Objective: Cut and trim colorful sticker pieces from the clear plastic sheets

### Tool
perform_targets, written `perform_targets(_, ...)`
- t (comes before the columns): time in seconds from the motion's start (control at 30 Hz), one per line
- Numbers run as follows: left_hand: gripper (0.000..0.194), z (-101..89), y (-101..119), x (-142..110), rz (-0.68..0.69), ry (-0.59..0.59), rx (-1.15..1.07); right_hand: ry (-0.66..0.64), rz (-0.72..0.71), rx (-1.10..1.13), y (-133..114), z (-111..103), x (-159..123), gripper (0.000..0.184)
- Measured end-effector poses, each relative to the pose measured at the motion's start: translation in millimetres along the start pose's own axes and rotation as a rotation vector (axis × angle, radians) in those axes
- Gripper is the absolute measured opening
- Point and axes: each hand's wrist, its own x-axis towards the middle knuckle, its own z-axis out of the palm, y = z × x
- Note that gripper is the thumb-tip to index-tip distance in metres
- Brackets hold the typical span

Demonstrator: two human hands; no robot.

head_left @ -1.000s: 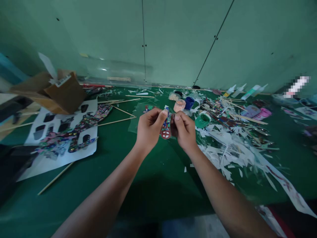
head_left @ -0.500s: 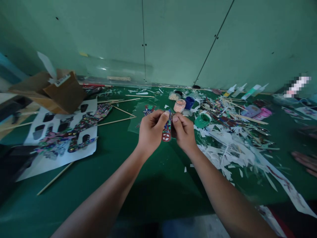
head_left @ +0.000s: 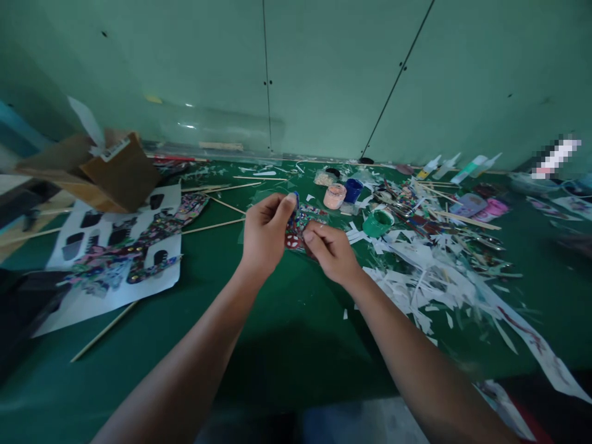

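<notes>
"Patterned piece [head_left: 293, 239] first: where do we have it?"

"Between our two hands, over the green desk [head_left: 296, 357], with its red, rounded end and pale patches pointing down towards us and a blue tip at the top."

"And our fingers?"

"On our left hand [head_left: 263, 233] they are closed narrowly around it, thumb on top, so they cover a good part of its surface. On our right hand [head_left: 333, 253] they are drawn close together at the piece's right edge. Whether they pinch it or merely touch it, we cannot tell."

"Which containers stand near us?"

"Just beyond our right hand we see an open green jar [head_left: 378, 222] with green inside, then a peach jar [head_left: 335, 196] with peach-coloured contents, touching or nearly touching a blue jar [head_left: 353, 190]. Behind them sits a small clear tub [head_left: 325, 177] of pale bits. Over on our left, an open cardboard box [head_left: 124, 176] has a white strip [head_left: 87, 120] sticking up from it."

"What else crowds us?"

"White scraps [head_left: 411, 293] spread across the right side, with nozzle bottles [head_left: 429, 168] farther back. On the left, a white sheet [head_left: 139, 291] lies partly under the box, and a thin stick [head_left: 104, 331] pokes out from beneath its near edge."
</notes>
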Motion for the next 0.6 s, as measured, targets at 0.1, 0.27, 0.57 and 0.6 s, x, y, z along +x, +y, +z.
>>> perform_targets(0.1, 0.034, -0.9, 1.2, 0.7, 0.020, -0.019, 0.027, 0.107, 0.007, 0.044, 2.0, 1.4, 0.5, 0.037)
perform_targets(0.27, 0.034, 7.2, 7.0, -6.5, 0.048, -0.099, 0.099, 0.318, 0.010, 0.028, 3.3, 1.8, 4.0, 0.036)
perform_targets(0.57, 0.033, 9.2, 5.4, -8.5, 0.042, -0.112, 0.064, 0.283, -0.030, -0.020, 0.7, 2.2, 3.4, 0.038)
perform_targets(0.6, 0.033, 9.4, 5.0, -8.8, 0.042, -0.107, 0.059, 0.273, -0.021, -0.003, 1.6, 1.8, 3.3, 0.038)
